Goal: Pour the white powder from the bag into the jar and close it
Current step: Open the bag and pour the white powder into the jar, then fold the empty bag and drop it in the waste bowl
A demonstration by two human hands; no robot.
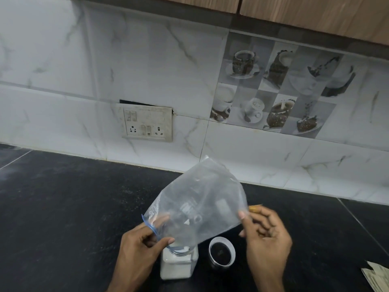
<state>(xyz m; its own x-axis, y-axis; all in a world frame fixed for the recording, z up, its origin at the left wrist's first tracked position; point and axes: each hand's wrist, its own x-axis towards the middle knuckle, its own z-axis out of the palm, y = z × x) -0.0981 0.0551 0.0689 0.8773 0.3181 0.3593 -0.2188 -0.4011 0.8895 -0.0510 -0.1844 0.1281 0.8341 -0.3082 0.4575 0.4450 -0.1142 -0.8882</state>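
Clear zip-top plastic bag (197, 205) upended, mouth in square clear powder-filled jar (177, 264); left hand (139, 247) fingers pinch mouth, right hand (267, 234) fingers pinch bag edge; round lid (222, 252) at jar's 3 o'clock on black counter (63, 207).

1. We see a clear bag (197, 207) with a blue zip edge and faint white lettering.
2. Below the bag, the jar (179, 264) looks white with powder.
3. Right of the jar, a lid (222, 252) is clear-rimmed with a dark centre.
4. The worktop (63, 218) is black and finely speckled.
5. Behind the bag, wall tiles (147, 70) are white with grey veining; a patterned tile (273, 91) shows grey checks with brown cups and desserts.
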